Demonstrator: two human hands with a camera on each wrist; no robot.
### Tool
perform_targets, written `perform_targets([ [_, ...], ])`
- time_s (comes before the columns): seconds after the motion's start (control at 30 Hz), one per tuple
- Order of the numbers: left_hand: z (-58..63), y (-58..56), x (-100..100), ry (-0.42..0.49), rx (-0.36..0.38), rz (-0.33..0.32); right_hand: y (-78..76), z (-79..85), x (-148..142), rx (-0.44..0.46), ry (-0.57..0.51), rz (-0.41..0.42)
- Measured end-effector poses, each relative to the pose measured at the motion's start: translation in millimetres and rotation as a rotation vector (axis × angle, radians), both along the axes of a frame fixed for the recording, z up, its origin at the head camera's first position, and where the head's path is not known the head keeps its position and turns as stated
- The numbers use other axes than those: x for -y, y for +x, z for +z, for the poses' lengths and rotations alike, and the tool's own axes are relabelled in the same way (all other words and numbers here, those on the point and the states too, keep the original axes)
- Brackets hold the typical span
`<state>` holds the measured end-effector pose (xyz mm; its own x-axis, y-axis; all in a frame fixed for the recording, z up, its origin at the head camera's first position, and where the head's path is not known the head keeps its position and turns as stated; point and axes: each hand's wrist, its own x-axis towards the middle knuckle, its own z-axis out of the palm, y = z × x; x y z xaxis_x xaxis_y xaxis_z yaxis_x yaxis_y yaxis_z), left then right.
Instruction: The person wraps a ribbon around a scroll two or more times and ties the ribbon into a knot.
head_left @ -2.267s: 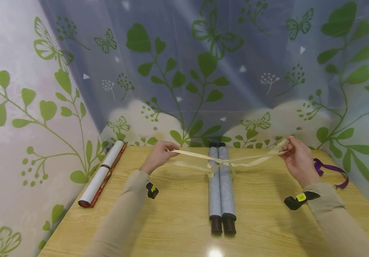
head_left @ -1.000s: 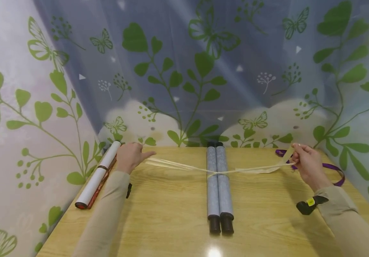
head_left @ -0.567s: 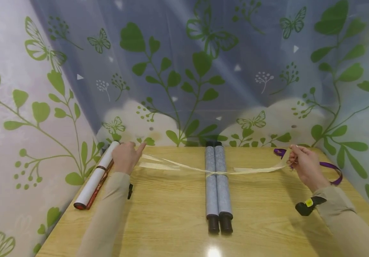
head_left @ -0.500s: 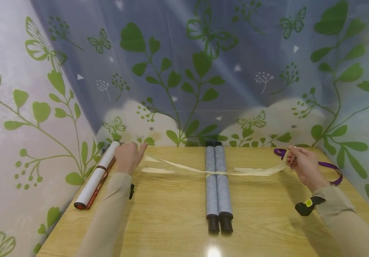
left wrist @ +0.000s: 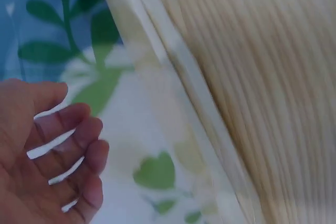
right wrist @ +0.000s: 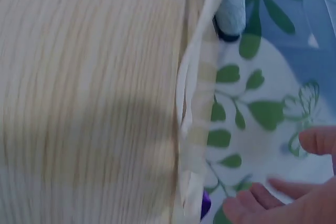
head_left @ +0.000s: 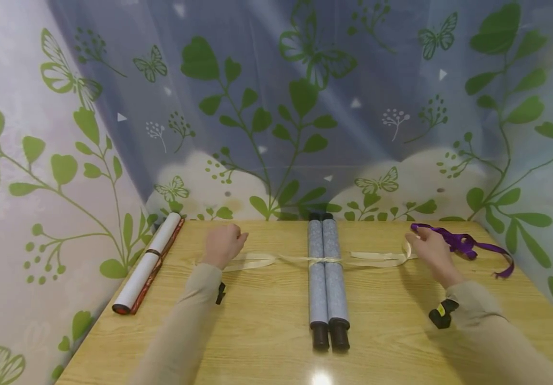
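Two grey-blue scrolls (head_left: 328, 291) with dark end knobs lie side by side on the table. A cream ribbon (head_left: 312, 260) is tied across their middle, its tails spread left and right. My left hand (head_left: 223, 246) hovers over the left tail; in the left wrist view its fingers (left wrist: 86, 135) are loosely bent with nothing in them, apart from the ribbon (left wrist: 202, 95). Over the end of the right tail is my right hand (head_left: 432, 254). The right wrist view has its thumb and fingers (right wrist: 257, 203) parted and bare, with the ribbon (right wrist: 190, 80) beside them.
A white scroll (head_left: 148, 262) with a brown tie and red edging lies at the table's left. Behind my right hand is a crumpled purple ribbon (head_left: 464, 246). A leaf-patterned curtain (head_left: 266, 107) borders the wooden table (head_left: 257, 331).
Both hands pulled the cream ribbon taut outward, tightening it round the two grey-blue scrolls. They have since let go and moved inward, and the tails now lie slack on the table.
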<state>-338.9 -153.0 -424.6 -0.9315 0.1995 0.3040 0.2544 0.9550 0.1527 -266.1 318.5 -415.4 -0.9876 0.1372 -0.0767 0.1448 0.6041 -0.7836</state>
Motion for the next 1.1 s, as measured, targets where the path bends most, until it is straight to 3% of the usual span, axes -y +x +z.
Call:
perform_targets([
  [0.13,-5.5,3.0,-26.7,0.048,0.115,-0.182,-2.5,-6.9,23.6,-0.031,0.022,0.130],
  [0.27,-8.2,6.9,-50.9,0.001,0.244,-0.357,-4.6,-13.8,47.5,-0.039,0.001,0.240],
  [0.33,-9.4,8.7,-60.8,-0.039,0.261,-0.406,-5.5,-16.5,57.3,-0.047,0.008,0.276],
  [0.43,-13.1,10.7,-72.3,-0.094,0.241,-0.431,-7.1,-20.3,69.3,-0.073,0.031,0.327],
  [0.7,-25.9,14.3,-86.8,-0.188,0.174,-0.407,-10.6,-33.9,91.0,-0.123,0.107,0.432],
  [0.83,-28.4,14.6,-83.5,-0.169,0.124,-0.369,-11.0,-38.0,96.6,-0.142,0.114,0.452],
  [1.0,-24.4,12.4,-65.5,-0.003,0.063,-0.237,-10.8,-39.2,96.3,-0.188,0.143,0.433],
  [1.1,-17.2,7.5,-51.2,0.190,-0.014,-0.070,-10.9,-38.7,95.2,-0.223,0.164,0.419],
])
